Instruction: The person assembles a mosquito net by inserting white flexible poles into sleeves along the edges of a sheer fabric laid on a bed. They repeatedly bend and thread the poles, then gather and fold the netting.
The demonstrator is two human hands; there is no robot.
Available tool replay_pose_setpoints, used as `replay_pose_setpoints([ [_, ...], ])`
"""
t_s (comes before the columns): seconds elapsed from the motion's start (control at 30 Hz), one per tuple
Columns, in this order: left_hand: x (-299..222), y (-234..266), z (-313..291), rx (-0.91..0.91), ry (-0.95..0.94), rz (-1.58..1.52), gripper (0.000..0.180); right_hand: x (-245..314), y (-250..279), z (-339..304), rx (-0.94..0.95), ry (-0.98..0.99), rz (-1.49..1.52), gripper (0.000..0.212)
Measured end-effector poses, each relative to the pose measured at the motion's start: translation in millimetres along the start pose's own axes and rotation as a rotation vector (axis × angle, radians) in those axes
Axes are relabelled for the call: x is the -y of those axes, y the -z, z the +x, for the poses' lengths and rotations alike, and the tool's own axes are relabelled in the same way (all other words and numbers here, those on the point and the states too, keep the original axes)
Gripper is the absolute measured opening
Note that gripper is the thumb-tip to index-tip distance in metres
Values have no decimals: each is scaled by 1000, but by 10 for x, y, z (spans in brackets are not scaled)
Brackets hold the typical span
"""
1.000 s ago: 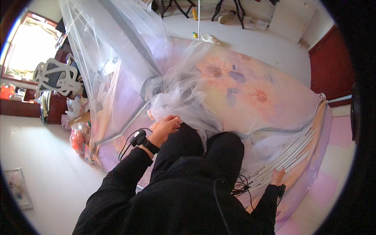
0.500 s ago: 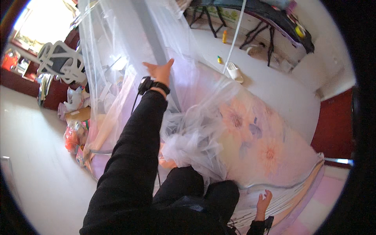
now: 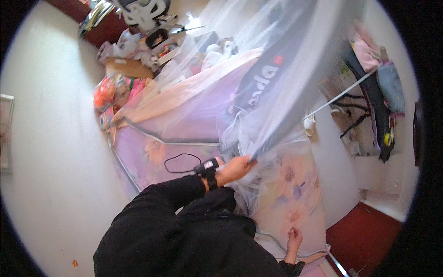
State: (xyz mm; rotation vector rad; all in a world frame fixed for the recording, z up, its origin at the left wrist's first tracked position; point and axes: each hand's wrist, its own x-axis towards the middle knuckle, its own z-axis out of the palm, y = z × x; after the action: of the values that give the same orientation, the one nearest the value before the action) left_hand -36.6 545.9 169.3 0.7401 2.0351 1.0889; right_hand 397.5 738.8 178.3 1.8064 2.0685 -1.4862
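My left hand (image 3: 235, 169), a black device strapped to its wrist, is closed on the grey edge band of a white mosquito net (image 3: 281, 115). The band stretches taut from my fingers up to the upper right. Loose netting bunches just beyond the hand, over my legs. My right hand (image 3: 294, 239) hovers low on the right, above a flowered bed sheet (image 3: 304, 194). Its fingers are loosely bent and a little apart, with nothing visible in them. Under the net lies a dark grey item with printed lettering (image 3: 263, 83).
A white pole (image 3: 341, 94) slants up on the right. Bags and a cardboard box (image 3: 127, 68) stand beyond the bed, near an office chair (image 3: 143, 14). Grey-edged seams (image 3: 184, 142) cross the purple sheet. A slipper (image 3: 309, 125) lies on the floor at right.
My left hand was stretched out open and is now drawn back, gripping the net's grey edge. The view has swung round. My right hand's fingers are more bent.
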Motion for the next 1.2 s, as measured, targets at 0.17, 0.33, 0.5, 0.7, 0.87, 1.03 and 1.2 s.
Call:
replay_pose_setpoints([
  [0.17, -452, -7, -519, 126, -200, -114, 26, 1359, 2, 650, 40, 199, 347, 27],
  [0.33, -476, 146, -199, 111, 27, -80, 29, 1833, -38, 728, 49, 160, 367, 26],
  [0.5, -136, 442, 241, 168, 88, -43, 29, 693, 124, 268, -14, -7, 10, 26],
  [0.7, 89, 512, 372, 233, 272, -53, 38, -1056, 714, -1719, -226, -549, -782, 33],
  [0.87, -88, 248, 281, 282, 211, 107, 43, -1527, 448, -3637, -119, -1184, -744, 46],
  [1.03, -521, 70, 195, 356, 160, 219, 44, -1891, -75, -4793, 43, -1417, -402, 58],
  [1.2, -779, -51, 113, 396, 132, 217, 43, -1982, -535, -5092, 87, -1295, -24, 67],
])
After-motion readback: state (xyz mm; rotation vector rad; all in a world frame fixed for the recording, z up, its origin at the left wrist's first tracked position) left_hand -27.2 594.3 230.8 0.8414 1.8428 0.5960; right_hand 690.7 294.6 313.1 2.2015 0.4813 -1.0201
